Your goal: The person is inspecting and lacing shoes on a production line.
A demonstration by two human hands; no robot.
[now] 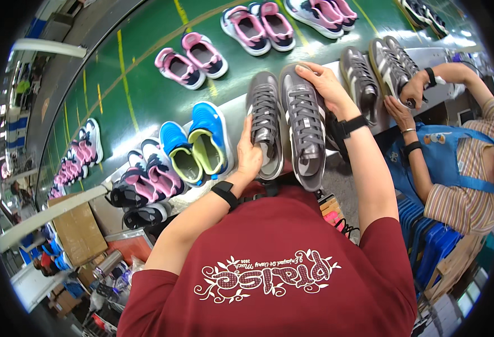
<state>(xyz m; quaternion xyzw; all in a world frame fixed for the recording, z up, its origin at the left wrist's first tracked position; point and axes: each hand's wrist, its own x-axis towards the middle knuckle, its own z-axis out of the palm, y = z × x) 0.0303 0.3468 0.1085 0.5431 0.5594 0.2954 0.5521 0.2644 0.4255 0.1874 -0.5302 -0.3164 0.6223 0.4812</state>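
Two grey lace-up sneakers with white side stripes are side by side in front of me, toes pointing away. My left hand (pixel 250 156) grips the left sneaker (pixel 265 109) along its outer side near the heel. Around the toe of the right sneaker (pixel 304 121) is my right hand (pixel 326 87), its fingertips over the front edge. The soles and the undersides of my fingers are hidden. Just left of my left hand stands a pair of blue slip-on shoes (pixel 207 132) with lime-green linings.
A green conveyor belt (pixel 140 101) carries pink and navy shoes (pixel 191 59) in several pairs. More pink shoes (pixel 157 174) stand on the metal ledge at left. To my right, a co-worker's hands (pixel 407 104) handle grey sneakers (pixel 390 64). Blue stacked chairs or crates (pixel 429 247) stand below.
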